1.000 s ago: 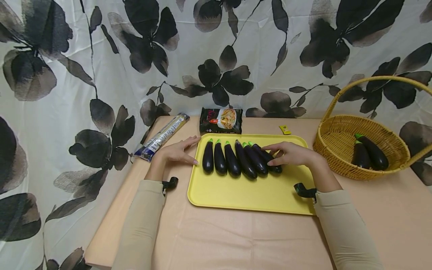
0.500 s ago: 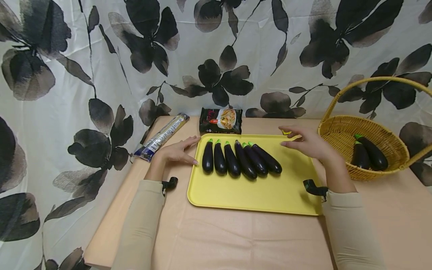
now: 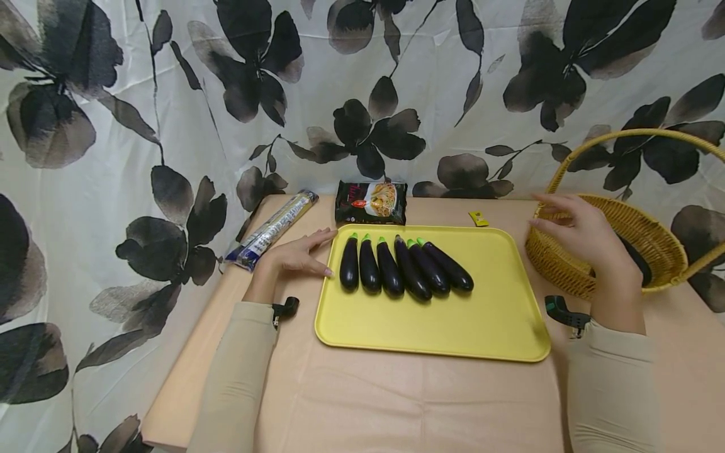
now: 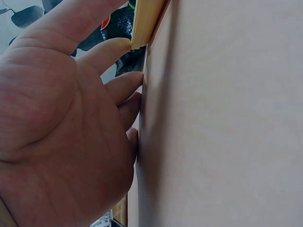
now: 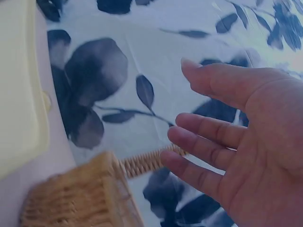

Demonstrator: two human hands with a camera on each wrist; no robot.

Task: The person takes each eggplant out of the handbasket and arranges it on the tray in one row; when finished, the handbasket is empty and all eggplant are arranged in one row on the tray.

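Several dark eggplants point(image 3: 389, 270) with green stems lie side by side on the yellow tray point(image 3: 430, 327). My left hand point(image 3: 300, 253) touches the tray's left edge with its thumb and fingers extended. In the left wrist view, that hand point(image 4: 71, 113) has its fingertips at the tray edge and the table. My right hand point(image 3: 589, 233) is over the near left rim of the wicker basket point(image 3: 555, 258), its fingers relaxed and holding nothing. In the right wrist view its palm point(image 5: 265, 146) is bare. A dark eggplant point(image 3: 635, 259) inside the basket shows partly behind that hand.
A black noodle packet point(image 3: 370, 202) stands behind the tray. Left of it lies a long silver-and-blue packet point(image 3: 274, 229). A small yellow sachet point(image 3: 478, 218) is behind the tray's right part. The basket's tall handle point(image 3: 640, 132) arches above it, in front of a floral curtain point(image 3: 442, 75).
My right hand has let go of the rightmost eggplant on the tray and moved right to the basket, uncovering the sachet. The left hand stays at the tray's edge.
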